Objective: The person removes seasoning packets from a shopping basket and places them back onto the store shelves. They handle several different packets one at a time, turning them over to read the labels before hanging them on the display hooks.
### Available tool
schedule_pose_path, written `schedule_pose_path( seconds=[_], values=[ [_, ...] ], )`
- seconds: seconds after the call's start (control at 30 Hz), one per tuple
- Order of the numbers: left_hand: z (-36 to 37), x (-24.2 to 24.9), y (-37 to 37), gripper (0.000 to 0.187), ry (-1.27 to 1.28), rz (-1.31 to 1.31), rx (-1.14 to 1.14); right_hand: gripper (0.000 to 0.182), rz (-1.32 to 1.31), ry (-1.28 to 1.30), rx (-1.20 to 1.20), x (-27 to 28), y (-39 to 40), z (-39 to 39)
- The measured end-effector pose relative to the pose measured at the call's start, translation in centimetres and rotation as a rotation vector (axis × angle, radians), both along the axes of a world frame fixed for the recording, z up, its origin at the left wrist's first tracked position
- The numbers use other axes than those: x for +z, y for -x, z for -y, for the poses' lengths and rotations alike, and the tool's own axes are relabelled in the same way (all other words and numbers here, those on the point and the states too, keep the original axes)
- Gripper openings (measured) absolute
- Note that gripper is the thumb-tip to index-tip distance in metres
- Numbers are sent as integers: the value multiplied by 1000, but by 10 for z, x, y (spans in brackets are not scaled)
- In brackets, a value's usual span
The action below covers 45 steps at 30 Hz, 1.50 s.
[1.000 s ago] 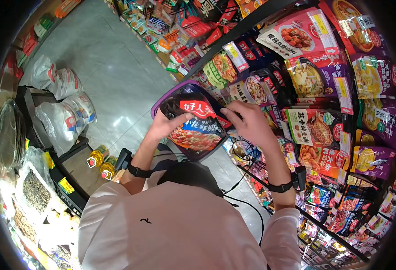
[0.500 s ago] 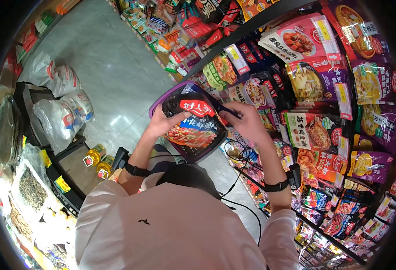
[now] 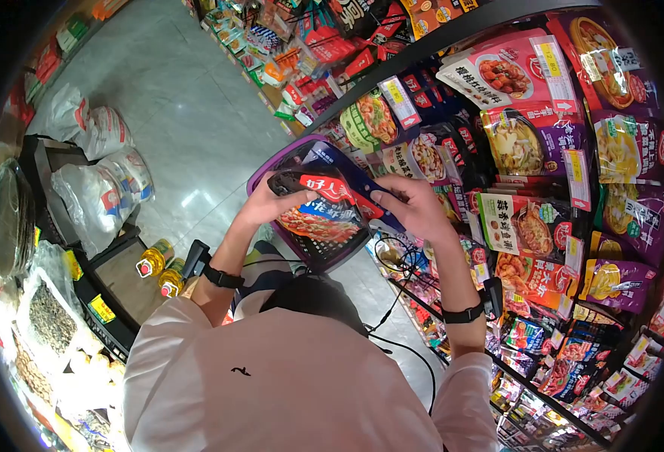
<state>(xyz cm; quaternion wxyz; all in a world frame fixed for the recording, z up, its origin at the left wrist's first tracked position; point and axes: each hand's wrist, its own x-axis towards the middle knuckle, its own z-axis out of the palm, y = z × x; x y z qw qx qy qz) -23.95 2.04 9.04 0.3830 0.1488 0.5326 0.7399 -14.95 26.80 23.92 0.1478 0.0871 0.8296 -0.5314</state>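
My left hand (image 3: 266, 202) grips the left edge of a black seasoning packet (image 3: 318, 224) with a red label and a picture of red food, its thumb on the front. Behind it, partly covered, is a dark blue packet (image 3: 356, 179). My right hand (image 3: 413, 205) is closed on the right side of this blue packet, thumb on its near face. Both packets are above a purple shopping basket (image 3: 268, 167), whose dark perforated inside shows below them. What the basket holds, if anything, is mostly hidden.
At right a shelf rack holds many packets, such as a pink one (image 3: 498, 71) and a garlic fish seasoning packet (image 3: 524, 224). Black cables (image 3: 400, 301) hang near my right arm. Oil bottles (image 3: 155, 258) and white sacks (image 3: 110, 184) stand at left beside the tiled floor (image 3: 189, 113).
The black packet has tilted and shifted slightly down and left. More of the dark blue packet now shows behind it, at my right hand.
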Motion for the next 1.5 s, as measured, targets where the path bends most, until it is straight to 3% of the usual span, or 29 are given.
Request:
schedule_pose_path(
  seconds=[0.17, 0.37, 0.5, 0.63, 0.77, 0.97, 1.1, 1.13, 1.23, 1.43, 1.5],
  values=[
    [-7, 8, 0, 22, 85, -111, 16, 20, -28, -69, -23, -10, 0, -6],
    [-24, -11, -3, 21, -43, -174, 145, 30, 89, -23, -98, -31, 10, -23],
    [-34, -6, 1, 22, -86, -42, 198, 41, -75, 254, -373, -75, 22, -42],
    [-43, -14, 12, 22, -86, -17, 184, 47, -196, 209, -447, -78, 33, -52],
    [-53, -15, 28, 23, -111, -5, 179, 54, -251, 325, -450, -59, 33, -47],
    [-76, -21, 56, 22, -151, -69, 110, 55, -242, -107, -292, -62, 38, -65],
    [-93, -27, 75, 23, -112, -65, 42, 59, -151, -237, -258, -55, 45, -63],
    [-98, -24, 78, 22, -153, -56, 68, 59, -212, -145, -345, -59, 45, -64],
    [-111, -34, 89, 21, -125, -62, 41, 59, -310, -305, -264, -70, 48, -74],
    [-127, -50, 105, 17, -49, -96, 3, 58, -394, -353, -304, -77, 46, -71],
    [-131, -52, 111, 17, -50, -102, -13, 50, -372, -341, -363, -78, 47, -72]
  ],
)
